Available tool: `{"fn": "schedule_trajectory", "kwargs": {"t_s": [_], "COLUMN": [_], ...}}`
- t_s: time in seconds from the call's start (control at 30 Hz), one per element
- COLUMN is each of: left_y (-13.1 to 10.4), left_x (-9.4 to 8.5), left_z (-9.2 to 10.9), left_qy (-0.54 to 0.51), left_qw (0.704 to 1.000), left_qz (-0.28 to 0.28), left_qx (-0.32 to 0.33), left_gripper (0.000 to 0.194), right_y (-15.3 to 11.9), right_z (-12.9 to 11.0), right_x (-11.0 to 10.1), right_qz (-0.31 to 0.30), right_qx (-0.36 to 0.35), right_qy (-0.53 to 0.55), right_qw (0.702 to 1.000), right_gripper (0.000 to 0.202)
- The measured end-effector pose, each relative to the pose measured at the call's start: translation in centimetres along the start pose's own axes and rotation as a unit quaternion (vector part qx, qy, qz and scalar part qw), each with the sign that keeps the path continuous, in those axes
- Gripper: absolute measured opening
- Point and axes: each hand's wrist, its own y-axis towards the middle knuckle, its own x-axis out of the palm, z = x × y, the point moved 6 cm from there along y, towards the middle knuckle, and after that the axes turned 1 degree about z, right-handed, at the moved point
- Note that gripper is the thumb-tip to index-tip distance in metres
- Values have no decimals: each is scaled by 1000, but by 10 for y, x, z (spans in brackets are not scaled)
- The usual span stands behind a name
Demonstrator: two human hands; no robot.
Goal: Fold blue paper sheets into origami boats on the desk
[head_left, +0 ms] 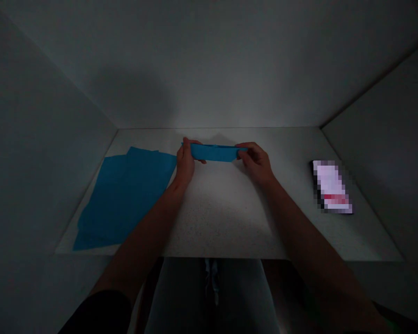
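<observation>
Dim light, pale speckled counter (226, 208) boxed in by plain walls on three sides; both hands out over the far middle of it. Left hand (185, 163) pinching one end of a folded blue strip (214, 152), thumb on the near face, fingers (195, 142) curled over the top edge; grip closed on the paper. Right hand (256, 161) clamped on the other end, fingertips wrapped over the strip's tip, knuckles up; grip likewise narrow and holding the strip. Strip stretched level between the two hands, long and narrow, held just above the counter or perhaps grazing it; too dark to tell which. Off to the left, a stack of blue sheets (125, 199) lying flat on the counter, upper sheet skewed a little against the lower, right edge close beside the left wrist; touching or not, cannot tell. Over on the right, well apart from the hands, a phone (331, 186) flat on the counter, screen lit and blurred out. Bare forearms running back toward the camera; dark sleeve (101, 313) showing at the left elbow.
</observation>
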Motion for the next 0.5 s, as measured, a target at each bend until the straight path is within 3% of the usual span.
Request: {"fn": "schedule_trajectory", "kwargs": {"t_s": [0.23, 0.33, 0.5], "left_y": [5, 5, 4], "left_x": [0, -2, -5], "left_z": [-5, -5, -4], "left_qy": [-40, -47, -42], "left_qw": [999, 999, 997], "left_qz": [0, 16, 34], "left_qx": [3, 19, 46], "left_gripper": [78, 74, 66], "right_y": [-6, -3, 1], "right_z": [-2, -6, -11], "right_x": [11, 6, -18], "right_qz": [-100, -79, 14], "right_qx": [-15, -43, -75], "right_qy": [-64, -110, -204], "right_qw": [993, 990, 976], "right_gripper": [31, 28, 28]}}
